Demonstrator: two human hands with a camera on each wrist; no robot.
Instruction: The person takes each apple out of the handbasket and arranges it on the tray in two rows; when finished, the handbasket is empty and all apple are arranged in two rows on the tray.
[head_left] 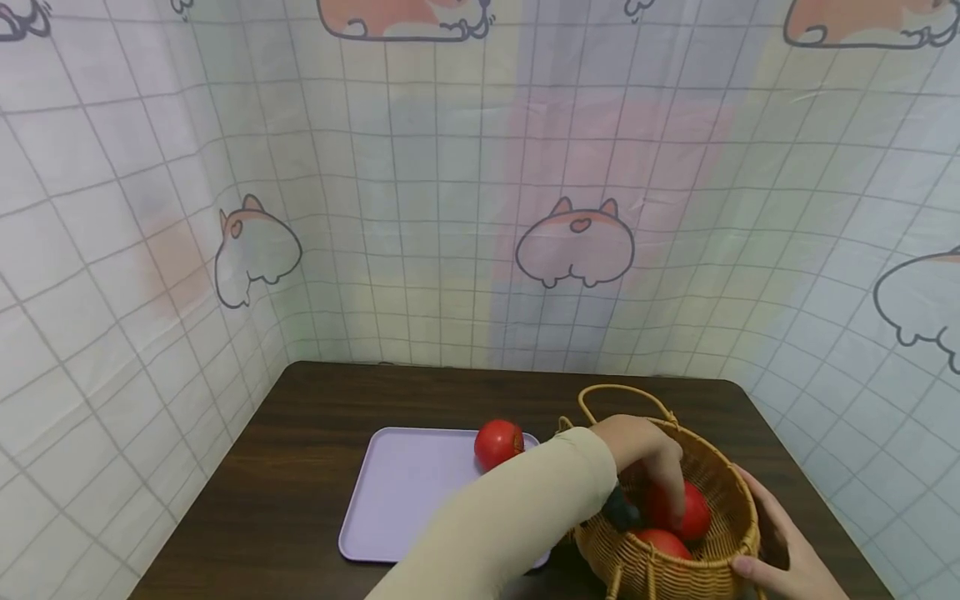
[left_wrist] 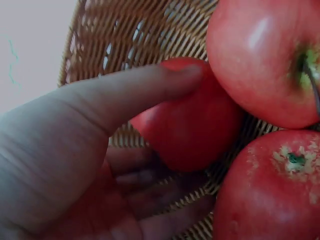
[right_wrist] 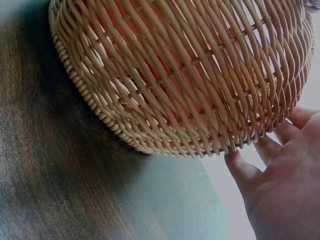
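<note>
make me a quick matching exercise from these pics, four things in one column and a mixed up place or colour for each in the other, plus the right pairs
Things
1. tray
2. right hand
3. basket
4. left hand

Place or colour
A. golden-brown and woven
B. inside the basket, on a red fruit
C. pale purple
D. against the outside of the basket

Right pairs: 1-C, 2-D, 3-A, 4-B
</note>
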